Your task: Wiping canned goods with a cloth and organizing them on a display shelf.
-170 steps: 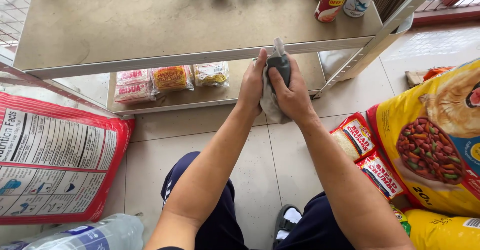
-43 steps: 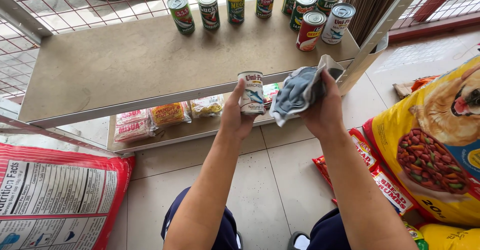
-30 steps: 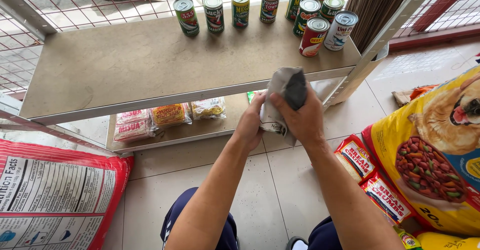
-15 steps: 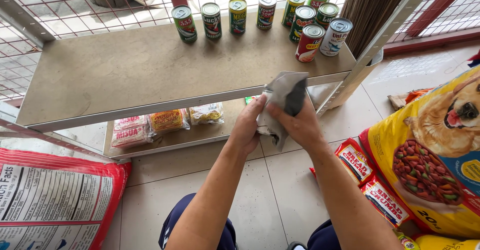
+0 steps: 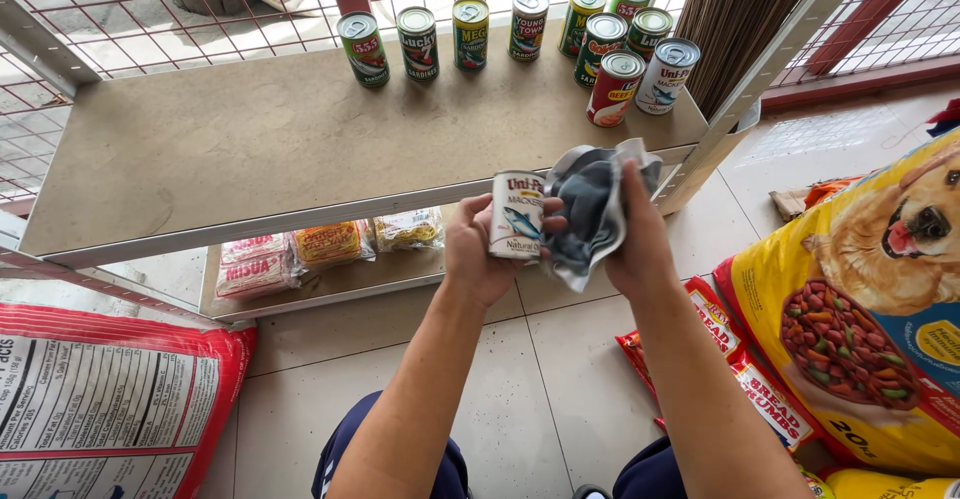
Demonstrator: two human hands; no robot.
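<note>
Across the far half of the view runs a grey metal shelf (image 5: pixel 250 149), its top board bare on the left. Right of it, near side: a big yellow dog-food bag (image 5: pixel 880 319) leaning on the tiled floor, smaller red-and-white packets (image 5: pixel 745 369) just beside it. Far left, near: a red sack (image 5: pixel 100 399) with a printed white panel. On the lower shelf board, three flat packets of noodles (image 5: pixel 320 249) side by side. On the top board, far right: a cluster of eight upright cans (image 5: pixel 560 29), four in a loose row, four bunched close together.

In front of the shelf edge, centre: left hand (image 5: pixel 480 249) closed round a white can with a fish picture (image 5: pixel 517 214), held upright, fingers wrapped behind it, thumb across the front. Right hand (image 5: pixel 635 239) clamped on a crumpled grey cloth (image 5: pixel 590 209), which is pressed against the can's right side. Both forearms reach up from the near edge, over dark blue trousers (image 5: pixel 400 459).
</note>
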